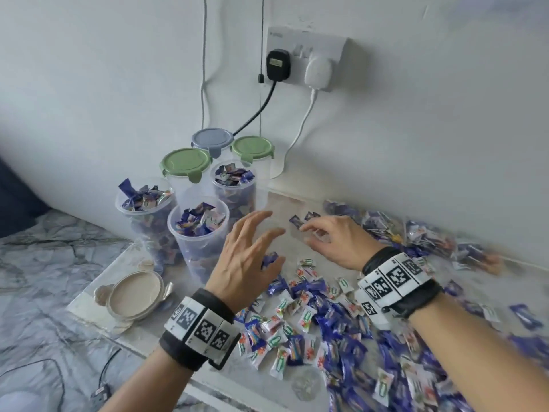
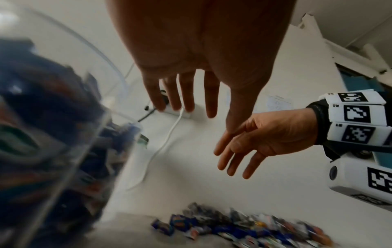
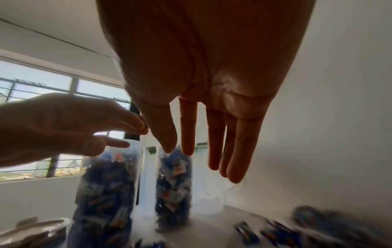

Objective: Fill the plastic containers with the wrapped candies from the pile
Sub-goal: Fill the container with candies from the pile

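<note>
White wall with a double socket up at 12 o'clock, and under it a marble-look surface (image 1: 297, 209) that's basically buried in sweets.

Progress-wise I'd call it roughly halfway, maybe a bit past. Three open plastic containers (image 1: 198, 233) sit at about 10 o'clock from the hands and all three look heaped to the rim with wrapped candies. Behind them, towards 11 o'clock, three more have their lids on: two green (image 1: 186, 163), one grey-blue (image 1: 212, 138). The near green one looks empty through the side; the other two I can't tell. A beige lid (image 1: 136, 292) lies loose at 8 o'clock.

What's left is a lot. The pile (image 1: 341, 322) spreads from the middle out to 4 o'clock, with more along the wall at 2 o'clock.

Both hands hover over the bare patch between tubs and pile. Left hand (image 1: 249, 257) has its fingers spread and holds nothing. Right hand (image 1: 335, 242) is also loose and empty, fingertips just beside a couple of stray purple candies (image 1: 297, 220), not gripping them as far as I can see.
</note>
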Available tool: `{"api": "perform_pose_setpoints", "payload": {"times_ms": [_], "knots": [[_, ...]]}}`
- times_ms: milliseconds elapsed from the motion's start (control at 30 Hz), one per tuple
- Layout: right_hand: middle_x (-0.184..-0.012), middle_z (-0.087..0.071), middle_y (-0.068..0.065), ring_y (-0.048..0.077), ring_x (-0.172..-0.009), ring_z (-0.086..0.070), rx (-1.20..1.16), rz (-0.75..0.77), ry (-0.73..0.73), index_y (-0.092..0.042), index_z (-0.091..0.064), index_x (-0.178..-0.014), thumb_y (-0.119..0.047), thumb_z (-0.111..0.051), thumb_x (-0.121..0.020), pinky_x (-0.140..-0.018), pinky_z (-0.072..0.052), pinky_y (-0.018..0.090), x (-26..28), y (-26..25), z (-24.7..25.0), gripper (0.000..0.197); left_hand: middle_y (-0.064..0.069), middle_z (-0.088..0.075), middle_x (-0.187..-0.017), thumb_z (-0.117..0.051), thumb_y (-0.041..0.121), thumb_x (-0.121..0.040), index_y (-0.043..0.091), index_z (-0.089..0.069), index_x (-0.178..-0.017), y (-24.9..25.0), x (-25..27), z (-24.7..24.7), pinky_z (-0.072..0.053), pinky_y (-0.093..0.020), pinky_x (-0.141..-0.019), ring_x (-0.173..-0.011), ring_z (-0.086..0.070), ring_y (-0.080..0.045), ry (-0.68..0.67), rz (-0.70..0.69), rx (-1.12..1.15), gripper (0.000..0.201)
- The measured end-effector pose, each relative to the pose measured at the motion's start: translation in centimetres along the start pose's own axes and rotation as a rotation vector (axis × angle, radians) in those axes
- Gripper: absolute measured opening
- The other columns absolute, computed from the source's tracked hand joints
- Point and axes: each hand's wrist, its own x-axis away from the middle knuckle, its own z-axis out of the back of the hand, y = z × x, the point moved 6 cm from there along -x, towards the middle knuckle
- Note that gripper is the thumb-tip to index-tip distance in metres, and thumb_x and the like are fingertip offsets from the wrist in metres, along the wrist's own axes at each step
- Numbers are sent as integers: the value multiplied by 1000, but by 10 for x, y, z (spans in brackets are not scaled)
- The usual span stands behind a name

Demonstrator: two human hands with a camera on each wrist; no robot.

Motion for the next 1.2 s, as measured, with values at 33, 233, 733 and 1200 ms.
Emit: {"api": "perform_pose_setpoints", "payload": {"times_ms": [33, 233, 733, 1200], "knots": [[-122, -66, 3, 10, -105, -59, 14, -61, -26, -17, -65, -123, -29, -60, -94, -82, -35, 14, 14, 15, -2, 32, -12, -50, -139, -59, 41, -87, 17, -63, -122, 6, 0, -14, -45, -44, -101, -124, -49, -31, -78, -8, 33, 43], [-136, -56, 3, 16, -119, -55, 37, -308, -105, -21, -52, -137, -44, -58, -93, -95, -41, 25, 104, 87, -17, 50, 2, -38, -149, -44, 83, -71, 40, -40, -144, 25, 24, -96, -40, -40, -107, -133, -42, -21, -716, 49, 85, 84], [-162, 16, 1, 42, -147, 7, 210, -607, -406, -56, 6, -146, -78, -67, -64, -108, -34, 62, 213, 144, -85, 111, 1, 15, -164, -64, 83, -62, 50, 1, -151, 62, 52, -166, -20, -64, -116, -149, 17, -32, -1125, -11, -254, 115], [-163, 10, 4, 47, -145, -8, 167, -682, -282, -59, -5, -146, -64, -67, -77, -111, -30, 59, 169, 184, -61, 93, -6, -10, -162, -69, 72, -70, 52, -19, -148, 45, 12, -181, -25, -54, -117, -148, -10, -33, -1030, 45, -259, 95]]}}
